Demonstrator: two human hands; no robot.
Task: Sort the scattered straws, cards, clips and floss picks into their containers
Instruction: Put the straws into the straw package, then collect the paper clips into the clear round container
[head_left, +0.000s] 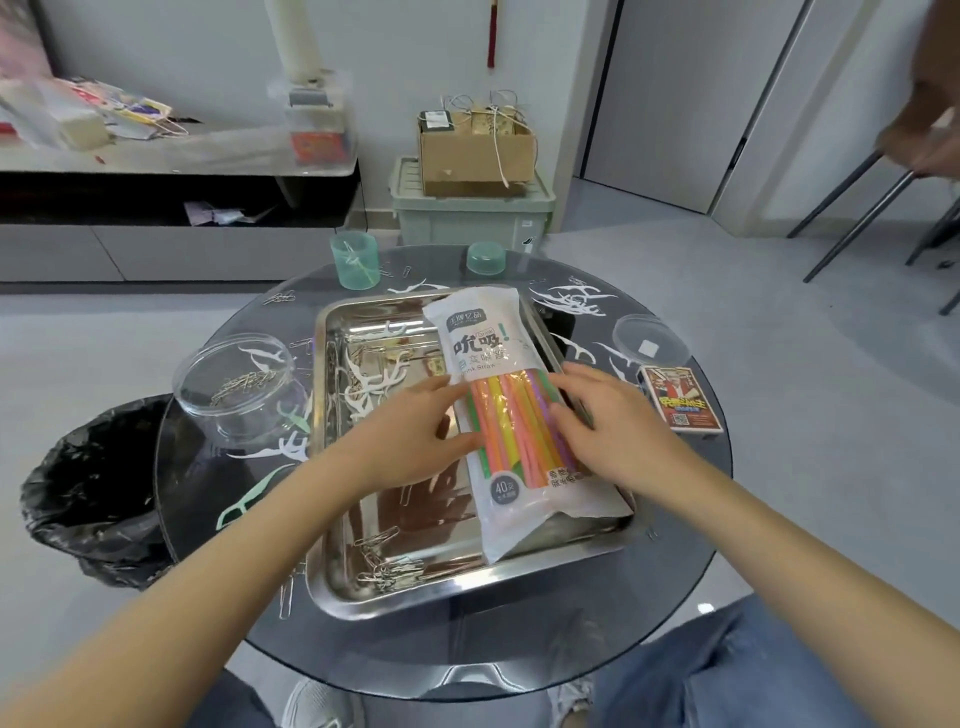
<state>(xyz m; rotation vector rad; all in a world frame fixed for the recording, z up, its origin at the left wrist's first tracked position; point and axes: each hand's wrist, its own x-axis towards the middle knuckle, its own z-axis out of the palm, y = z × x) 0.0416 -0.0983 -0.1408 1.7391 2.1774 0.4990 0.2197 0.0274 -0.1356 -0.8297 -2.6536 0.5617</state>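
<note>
Both grips are wide: your left hand (415, 434) and right hand (605, 423) press flat fingers on the straw bag (483, 332), marked "40" and "Straw", lying along the right edge of the tray (447, 556) on the table (675, 551).

Both my forearms (234, 561) are bare, coming in from the lower corners and converging toward the middle. My left hand (415, 434) is palm down, fingers nearly straight and pointing right, thumb stretched out above them. My right hand (608, 421) is palm down too, fingers lightly bent and a bit spread, pointing left. Hands close together, not touching each other.
</note>
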